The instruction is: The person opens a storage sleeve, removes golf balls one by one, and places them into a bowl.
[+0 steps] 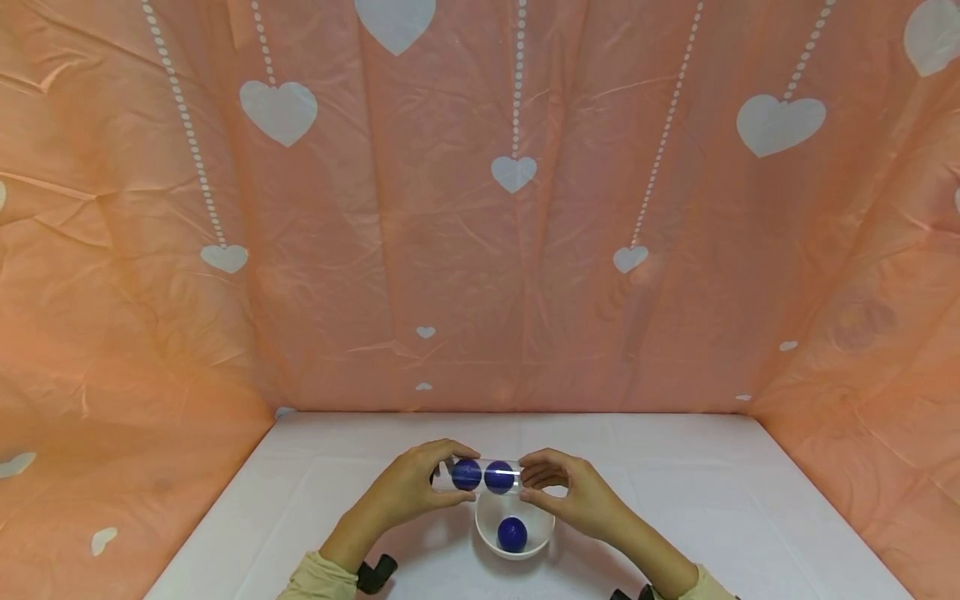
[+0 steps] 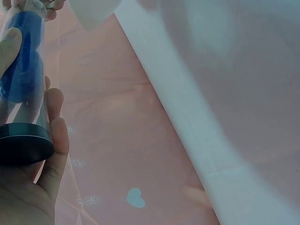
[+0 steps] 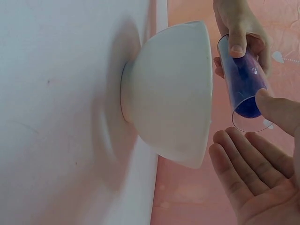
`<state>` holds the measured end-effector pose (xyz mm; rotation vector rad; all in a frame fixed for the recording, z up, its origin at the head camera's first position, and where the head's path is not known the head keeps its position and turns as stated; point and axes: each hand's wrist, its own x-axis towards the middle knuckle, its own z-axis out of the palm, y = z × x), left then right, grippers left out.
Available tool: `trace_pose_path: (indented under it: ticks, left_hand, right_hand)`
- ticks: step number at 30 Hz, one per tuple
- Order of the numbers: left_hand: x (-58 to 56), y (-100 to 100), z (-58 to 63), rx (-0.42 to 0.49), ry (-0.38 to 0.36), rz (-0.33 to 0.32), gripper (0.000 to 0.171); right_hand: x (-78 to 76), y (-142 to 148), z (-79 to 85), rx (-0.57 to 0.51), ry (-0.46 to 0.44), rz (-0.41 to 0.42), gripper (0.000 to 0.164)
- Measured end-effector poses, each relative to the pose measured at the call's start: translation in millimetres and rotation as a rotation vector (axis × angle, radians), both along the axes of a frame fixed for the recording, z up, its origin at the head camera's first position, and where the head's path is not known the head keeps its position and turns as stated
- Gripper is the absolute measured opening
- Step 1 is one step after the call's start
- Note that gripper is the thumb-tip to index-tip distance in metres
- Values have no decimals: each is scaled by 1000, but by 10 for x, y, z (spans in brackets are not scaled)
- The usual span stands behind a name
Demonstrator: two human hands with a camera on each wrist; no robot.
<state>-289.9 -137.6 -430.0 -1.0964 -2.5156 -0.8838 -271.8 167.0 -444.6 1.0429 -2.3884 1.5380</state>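
My left hand grips a clear tube lying level above the bowl, thumb on one side and fingers on the other. Inside it sit two dark blue balls, side by side. A black cap closes the tube's left end, as the left wrist view shows. At the uncapped right end is my right hand, its thumb against the tube near the rim. Its fingers are fairly straight, close by the rim; contact there is unclear. Below, a white bowl holds one more blue ball.
The bowl stands on a white-covered table. Orange-pink sheeting with white hearts surrounds the table at the back and both sides. Dark devices are strapped near the wrists.
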Motion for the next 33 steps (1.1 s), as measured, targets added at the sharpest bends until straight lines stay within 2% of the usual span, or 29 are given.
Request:
trace_pose_path:
  ticks: [7, 14, 33]
  left_hand:
    - [-12, -3, -12, 16, 11, -28, 48]
    - [-19, -4, -19, 34, -20, -49, 47]
    - [-47, -34, -34, 45, -58, -33, 48]
  right_hand:
    - [-4, 6, 3, -6, 5, 19, 36]
    - [-9, 23, -1, 18, 1, 4, 37]
    - [-17, 49, 20, 20, 24, -22, 35]
